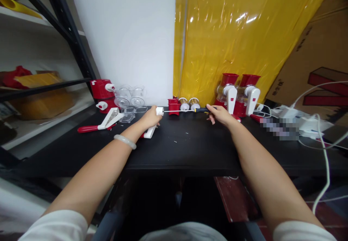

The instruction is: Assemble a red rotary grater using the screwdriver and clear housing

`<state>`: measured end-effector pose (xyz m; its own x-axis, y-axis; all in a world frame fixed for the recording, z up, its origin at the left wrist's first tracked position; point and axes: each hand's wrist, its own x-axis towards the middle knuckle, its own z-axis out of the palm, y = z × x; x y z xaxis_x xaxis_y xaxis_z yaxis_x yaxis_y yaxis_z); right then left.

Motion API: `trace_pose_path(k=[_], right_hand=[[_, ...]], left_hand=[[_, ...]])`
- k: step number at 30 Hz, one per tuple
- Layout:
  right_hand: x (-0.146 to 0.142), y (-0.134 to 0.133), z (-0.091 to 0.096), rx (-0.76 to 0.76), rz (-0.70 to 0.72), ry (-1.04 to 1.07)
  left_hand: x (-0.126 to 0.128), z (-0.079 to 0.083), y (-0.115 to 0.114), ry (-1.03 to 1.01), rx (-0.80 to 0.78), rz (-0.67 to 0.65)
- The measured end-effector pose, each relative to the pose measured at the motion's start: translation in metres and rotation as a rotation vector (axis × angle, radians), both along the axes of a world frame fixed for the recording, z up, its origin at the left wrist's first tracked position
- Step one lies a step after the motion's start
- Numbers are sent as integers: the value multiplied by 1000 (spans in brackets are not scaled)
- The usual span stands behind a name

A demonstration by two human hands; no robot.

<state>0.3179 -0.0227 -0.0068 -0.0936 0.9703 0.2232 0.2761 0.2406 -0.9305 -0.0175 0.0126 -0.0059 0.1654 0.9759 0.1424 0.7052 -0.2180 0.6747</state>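
Observation:
My left hand (149, 119) is closed around a white crank handle (149, 133), whose round end faces right and whose red grip is mostly hidden behind my wrist. In my right hand (219, 115) is a screwdriver (200, 110) with a dark blue and yellow handle. Its long shaft lies level, and the tip meets the round white end; how deep it goes I cannot see. Two small screws (175, 142) lie on the black table between my hands. To the left rests another white crank handle (108, 119) with a red grip.
Red housings (104, 88) and clear plastic parts (127, 101) stand back left. A red hopper (174, 106) and metal grating drums (189, 103) sit mid-back. Two assembled rotary graters (230, 94) stand right, beside white cables and power adapters (312, 124). The black table (190, 159) ends near my body.

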Motion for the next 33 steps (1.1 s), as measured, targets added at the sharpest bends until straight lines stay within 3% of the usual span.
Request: trace_pose_path(k=[5,10,16,28,33], right_hand=[[-2,0,1,-112,8,173],[-2,-2,2,-46,117,374],[1,1,2,10,42,263],[-1,-2,3,-19,-25,-28],[-4,-1,1,-104,-70,63]], left_hand=[[-1,1,1,21,26,-7],[-1,0,1,15,4,-2],[0,0,0,18,-17,1],[-1,-1,0,60,-22,-8],[-2,-1,2,55,1,-15]])
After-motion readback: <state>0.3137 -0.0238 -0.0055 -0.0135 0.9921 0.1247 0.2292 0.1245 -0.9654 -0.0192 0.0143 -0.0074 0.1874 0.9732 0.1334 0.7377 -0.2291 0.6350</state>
